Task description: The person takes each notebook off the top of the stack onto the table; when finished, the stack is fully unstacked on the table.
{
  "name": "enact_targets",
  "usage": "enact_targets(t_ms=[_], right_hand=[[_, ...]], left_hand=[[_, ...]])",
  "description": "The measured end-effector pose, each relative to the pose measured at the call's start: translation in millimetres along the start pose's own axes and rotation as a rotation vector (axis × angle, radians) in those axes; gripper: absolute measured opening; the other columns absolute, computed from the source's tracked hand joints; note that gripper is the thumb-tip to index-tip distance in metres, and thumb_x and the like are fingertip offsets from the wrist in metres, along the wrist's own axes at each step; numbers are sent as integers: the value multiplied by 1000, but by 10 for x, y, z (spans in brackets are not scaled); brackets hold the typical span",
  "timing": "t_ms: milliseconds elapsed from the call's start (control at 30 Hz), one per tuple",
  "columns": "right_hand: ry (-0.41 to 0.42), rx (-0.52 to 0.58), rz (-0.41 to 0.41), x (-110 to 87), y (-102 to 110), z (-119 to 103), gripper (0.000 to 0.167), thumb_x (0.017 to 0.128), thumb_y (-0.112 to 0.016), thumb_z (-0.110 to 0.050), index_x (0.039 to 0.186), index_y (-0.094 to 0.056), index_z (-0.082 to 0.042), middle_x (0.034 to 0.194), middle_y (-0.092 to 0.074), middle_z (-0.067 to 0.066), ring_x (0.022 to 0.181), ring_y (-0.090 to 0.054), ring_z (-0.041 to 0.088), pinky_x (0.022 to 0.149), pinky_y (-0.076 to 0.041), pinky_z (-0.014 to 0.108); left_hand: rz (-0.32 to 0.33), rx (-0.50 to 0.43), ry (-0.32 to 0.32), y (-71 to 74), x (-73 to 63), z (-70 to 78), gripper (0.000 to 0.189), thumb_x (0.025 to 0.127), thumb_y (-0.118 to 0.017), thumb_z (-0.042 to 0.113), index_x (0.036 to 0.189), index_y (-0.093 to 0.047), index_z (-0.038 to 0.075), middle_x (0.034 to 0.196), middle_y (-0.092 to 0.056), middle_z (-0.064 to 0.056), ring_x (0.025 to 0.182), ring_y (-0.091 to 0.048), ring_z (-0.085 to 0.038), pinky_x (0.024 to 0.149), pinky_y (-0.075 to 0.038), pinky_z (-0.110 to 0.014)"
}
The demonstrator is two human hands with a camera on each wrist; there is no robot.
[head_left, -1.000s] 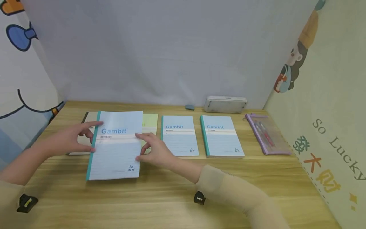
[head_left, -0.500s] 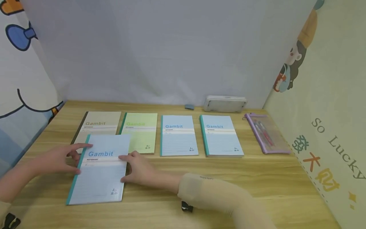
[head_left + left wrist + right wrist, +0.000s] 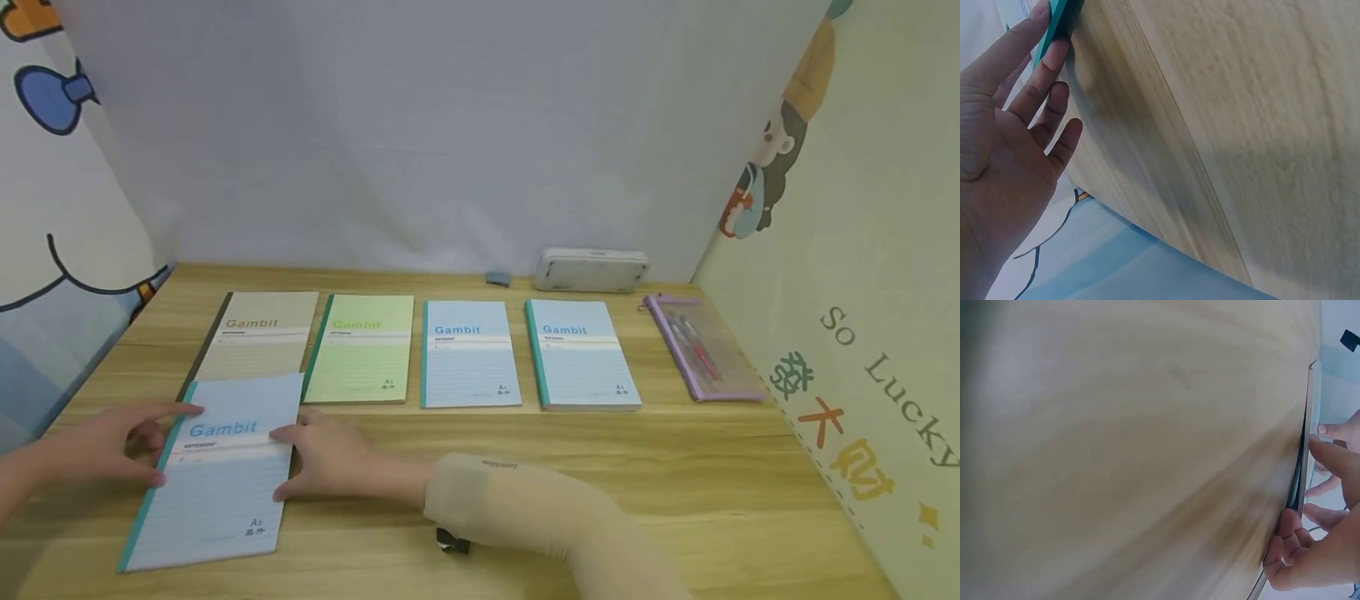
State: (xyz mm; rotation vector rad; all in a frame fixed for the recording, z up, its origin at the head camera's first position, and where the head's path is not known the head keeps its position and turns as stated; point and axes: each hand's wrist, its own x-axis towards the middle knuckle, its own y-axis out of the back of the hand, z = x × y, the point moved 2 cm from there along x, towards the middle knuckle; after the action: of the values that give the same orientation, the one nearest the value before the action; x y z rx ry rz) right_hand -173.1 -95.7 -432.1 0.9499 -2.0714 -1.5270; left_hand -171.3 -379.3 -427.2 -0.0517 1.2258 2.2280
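Observation:
A light-blue Gambit notebook (image 3: 217,487) with a teal spine lies slightly slanted between my two hands at the front left, overlapping the lower part of a beige notebook (image 3: 258,346). My left hand (image 3: 112,442) pinches its spine. The left wrist view shows that teal spine (image 3: 1054,31) between thumb and fingers, above the wood surface. From the other side my right hand (image 3: 333,454) pinches the right edge; the right wrist view shows this hand (image 3: 1322,544) at the notebook's thin edge, with a dark gap under it.
To the right of the beige notebook lie a green notebook (image 3: 360,354) and two more blue notebooks, one of them here (image 3: 468,358). A purple-edged zip pouch (image 3: 693,392) with pens is at the far right. A white case (image 3: 592,273) and small grey-blue block (image 3: 497,278) stand at the back.
Both hands have carried the blue notebook down and left, toward the front of the table. The beige and green notebooks behind it have come into view.

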Motion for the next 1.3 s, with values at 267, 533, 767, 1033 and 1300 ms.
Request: enact_targets(t_ms=[267, 533, 767, 1033, 1300], right_hand=[[50, -12, -53, -8, -10, -179, 74, 70, -74, -60, 135, -51, -33, 116, -56, -12, 85, -45, -4, 61, -33, 15], [108, 1, -114, -65, 36, -234, 72, 73, -73, -58, 136, -49, -34, 120, -53, -14, 93, -45, -3, 68, -33, 18], [135, -23, -168, -43, 55, -217, 73, 74, -72, -58, 138, -46, -36, 119, -51, -15, 92, -44, -4, 66, -32, 15], [175, 77, -224, -28, 94, -127, 70, 77, -73, -51, 139, -46, -34, 128, -48, -13, 107, -44, -5, 73, -30, 6], [259, 225, -242, -26, 163, -1, 70, 78, -76, -42, 140, -47, -25, 120, -51, -10, 102, -44, -4, 81, -31, 3]], left_hand=[[-39, 26, 29, -3, -127, -154, 95, 70, -81, 37, 140, -34, -5, 72, -51, 6, 62, -43, -1, 52, -33, -22], [-70, 9, 48, -24, -242, -97, 89, 71, -80, 29, 138, -35, -8, 66, -49, 7, 58, -43, -1, 49, -32, -21], [-106, -8, 119, -12, -265, -38, 89, 71, -81, 27, 138, -34, -9, 68, -50, 1, 58, -43, -4, 51, -34, -22], [-51, 34, 79, -11, -217, -106, 89, 67, -83, 27, 136, -39, -7, 77, -45, -2, 64, -39, -4, 53, -33, -22], [39, 231, 83, 119, -38, 32, 90, 63, -83, 43, 136, -46, 5, 82, -45, 5, 76, -38, -2, 64, -34, -20]])
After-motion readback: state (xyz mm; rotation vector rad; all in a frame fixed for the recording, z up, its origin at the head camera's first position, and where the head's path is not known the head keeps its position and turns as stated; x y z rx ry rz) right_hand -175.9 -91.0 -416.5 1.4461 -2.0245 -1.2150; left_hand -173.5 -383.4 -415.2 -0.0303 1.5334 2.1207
